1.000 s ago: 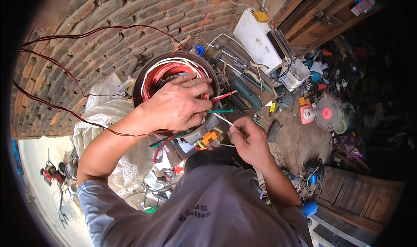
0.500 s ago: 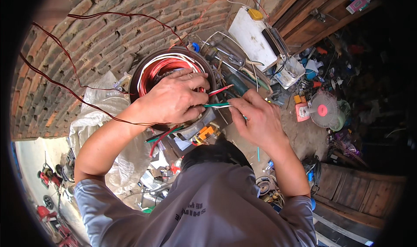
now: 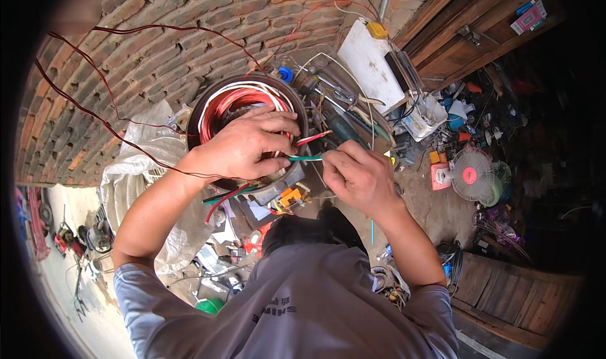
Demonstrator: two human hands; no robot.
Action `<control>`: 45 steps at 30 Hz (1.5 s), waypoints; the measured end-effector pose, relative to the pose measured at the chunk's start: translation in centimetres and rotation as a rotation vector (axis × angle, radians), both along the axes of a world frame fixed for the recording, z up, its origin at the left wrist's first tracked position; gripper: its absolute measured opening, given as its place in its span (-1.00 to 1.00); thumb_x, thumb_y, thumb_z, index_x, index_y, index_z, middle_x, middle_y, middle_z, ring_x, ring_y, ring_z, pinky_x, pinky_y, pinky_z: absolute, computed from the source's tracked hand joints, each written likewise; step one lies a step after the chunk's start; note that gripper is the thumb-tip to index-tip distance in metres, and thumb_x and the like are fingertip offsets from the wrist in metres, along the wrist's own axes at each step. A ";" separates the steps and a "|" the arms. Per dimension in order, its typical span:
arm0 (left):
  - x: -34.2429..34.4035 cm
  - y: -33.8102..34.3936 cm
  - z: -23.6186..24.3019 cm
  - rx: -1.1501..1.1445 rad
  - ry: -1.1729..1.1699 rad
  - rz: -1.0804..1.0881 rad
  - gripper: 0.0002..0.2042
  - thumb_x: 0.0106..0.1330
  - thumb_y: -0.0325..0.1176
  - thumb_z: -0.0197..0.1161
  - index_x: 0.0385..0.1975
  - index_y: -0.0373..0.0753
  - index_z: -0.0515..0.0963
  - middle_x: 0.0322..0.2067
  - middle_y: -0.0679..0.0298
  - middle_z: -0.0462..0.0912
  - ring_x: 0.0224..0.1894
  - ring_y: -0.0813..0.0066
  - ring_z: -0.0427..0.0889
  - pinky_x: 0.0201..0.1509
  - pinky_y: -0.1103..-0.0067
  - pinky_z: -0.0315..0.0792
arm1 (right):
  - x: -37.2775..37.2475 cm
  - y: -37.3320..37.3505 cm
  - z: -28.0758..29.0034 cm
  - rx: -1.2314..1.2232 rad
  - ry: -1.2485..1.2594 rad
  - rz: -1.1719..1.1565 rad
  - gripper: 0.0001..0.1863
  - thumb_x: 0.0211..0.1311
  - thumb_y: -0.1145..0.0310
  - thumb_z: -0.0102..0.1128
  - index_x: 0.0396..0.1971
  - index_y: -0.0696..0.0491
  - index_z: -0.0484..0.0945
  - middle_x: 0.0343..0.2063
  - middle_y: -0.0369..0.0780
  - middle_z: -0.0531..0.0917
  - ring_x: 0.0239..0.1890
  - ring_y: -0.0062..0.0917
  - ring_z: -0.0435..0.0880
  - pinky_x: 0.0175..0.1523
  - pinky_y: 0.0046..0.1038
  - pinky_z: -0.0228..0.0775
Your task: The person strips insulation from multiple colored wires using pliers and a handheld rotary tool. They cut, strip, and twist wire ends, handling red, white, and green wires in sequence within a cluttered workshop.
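A dark round housing (image 3: 201, 91) holds a coil of red and white wire (image 3: 224, 100). My left hand (image 3: 255, 144) lies over the coil's lower right, fingers bent and closed on the wires at its edge. Short red and white wires (image 3: 309, 138) stick out beside those fingers. My right hand (image 3: 356, 176), just right of the housing, pinches a green wire (image 3: 305, 159) lying alongside a white one; a thin blue-green length hangs below this hand. More red, green and black wire ends (image 3: 221, 202) stick out under my left wrist.
Brick wall (image 3: 145, 49) behind, with dark red leads crossing it. White sacking (image 3: 132, 169) at left; tools (image 3: 344, 100), a white board (image 3: 369, 68) and a plastic tub (image 3: 423, 122) behind right; a fan (image 3: 470, 173), wooden door (image 3: 454, 24) and clutter at right.
My right hand has moved up from a white wire to the green and white pair, its fingers now more curled. My left hand stays on the coil with slight shifts.
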State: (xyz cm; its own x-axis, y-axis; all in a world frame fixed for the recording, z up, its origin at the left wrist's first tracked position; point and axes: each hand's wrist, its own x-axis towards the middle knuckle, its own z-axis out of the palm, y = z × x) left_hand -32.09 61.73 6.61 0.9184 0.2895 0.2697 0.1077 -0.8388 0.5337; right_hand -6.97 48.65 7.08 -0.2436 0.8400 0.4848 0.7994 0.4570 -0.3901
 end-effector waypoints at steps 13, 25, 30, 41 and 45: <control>5.4 -20.8 7.4 0.008 -0.494 0.872 -0.75 0.45 -0.21 0.35 -0.19 -0.32 0.64 -0.26 0.18 0.68 -0.30 0.32 0.60 -0.14 0.45 0.48 | 10.8 -1.7 1.2 -0.117 0.505 0.268 -0.82 0.07 0.60 0.45 -0.29 0.12 0.69 -0.39 -0.18 0.72 -0.41 -0.34 0.76 -0.32 -0.38 0.59; 26.5 -20.3 6.6 -0.119 0.003 0.852 -0.87 0.18 -0.45 0.38 -0.31 -0.29 0.60 -0.48 0.19 0.57 -0.49 0.19 0.67 -0.48 0.35 0.54 | 22.5 -2.7 1.7 -0.335 0.525 0.545 -0.81 0.08 0.58 0.46 -0.28 0.14 0.69 -0.41 -0.18 0.71 -0.43 -0.36 0.74 -0.33 -0.39 0.57; 27.3 -24.3 6.7 -0.617 -0.167 0.780 -0.96 0.22 -0.52 0.35 -0.38 -0.33 0.65 -0.45 0.15 0.66 -0.49 0.21 0.68 -0.40 0.41 0.55 | 34.1 0.1 5.4 -0.992 0.317 0.774 -0.74 0.17 0.49 0.53 -0.13 0.15 0.75 -0.46 -0.19 0.70 -0.42 -0.46 0.72 -0.29 -0.43 0.50; 23.9 -23.9 -11.2 -1.006 -0.268 1.402 -0.83 0.47 -0.39 0.26 -0.21 -0.39 0.67 -0.43 0.27 0.72 -0.34 0.62 0.64 -0.22 0.55 0.53 | 26.9 17.3 5.8 -0.222 -0.420 0.362 -0.88 0.27 0.42 0.34 -0.26 0.03 0.80 -0.35 -0.20 0.68 -0.07 -0.25 0.65 0.21 -0.24 0.24; 22.1 -22.7 -16.9 -1.146 -0.424 1.533 -0.83 0.48 -0.43 0.19 -0.22 -0.40 0.66 -0.40 0.31 0.68 -0.40 0.63 0.57 -0.29 0.59 0.47 | 15.7 24.0 -1.4 -0.085 -0.518 0.504 -0.83 0.30 0.42 0.29 -0.20 -0.07 0.82 -0.18 -0.23 0.72 0.10 -0.32 0.65 0.54 0.05 0.06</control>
